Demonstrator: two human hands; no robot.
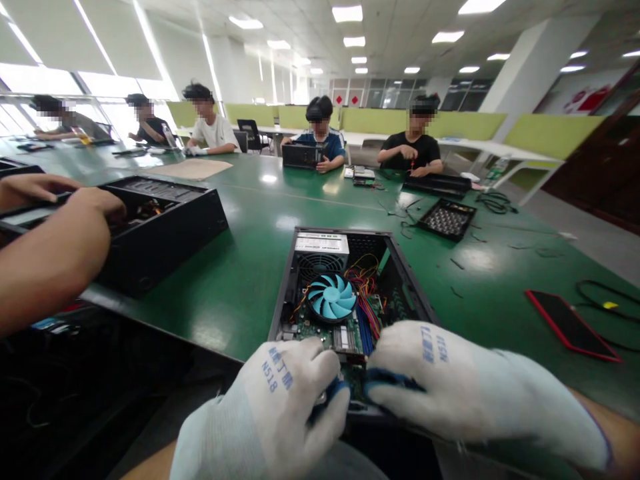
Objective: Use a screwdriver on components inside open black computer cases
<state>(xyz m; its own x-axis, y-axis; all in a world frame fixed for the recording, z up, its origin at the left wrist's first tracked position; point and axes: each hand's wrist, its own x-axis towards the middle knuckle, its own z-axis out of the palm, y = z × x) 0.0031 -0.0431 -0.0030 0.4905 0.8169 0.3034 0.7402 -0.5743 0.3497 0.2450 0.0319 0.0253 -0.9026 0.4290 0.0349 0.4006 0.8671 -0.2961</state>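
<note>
An open black computer case (407, 277) lies on the green table, its near end below my hands. Inside it are a blue-bladed fan (332, 297), a power supply (321, 245) at the far end, coloured wires (369, 293) and a circuit board. My left hand (295, 393), in a white glove, is closed over the near left part of the case. Across from it, my gloved right hand (425, 373) is closed over the near right part, fingers bent inward. What either hand's fingertips hold is hidden.
At the left, another person's arms (60, 247) reach into a second black case (180, 233). A red-edged black panel (570, 323) and a black cable (605, 303) lie right. Beyond are a perforated black part (447, 219) and several seated people.
</note>
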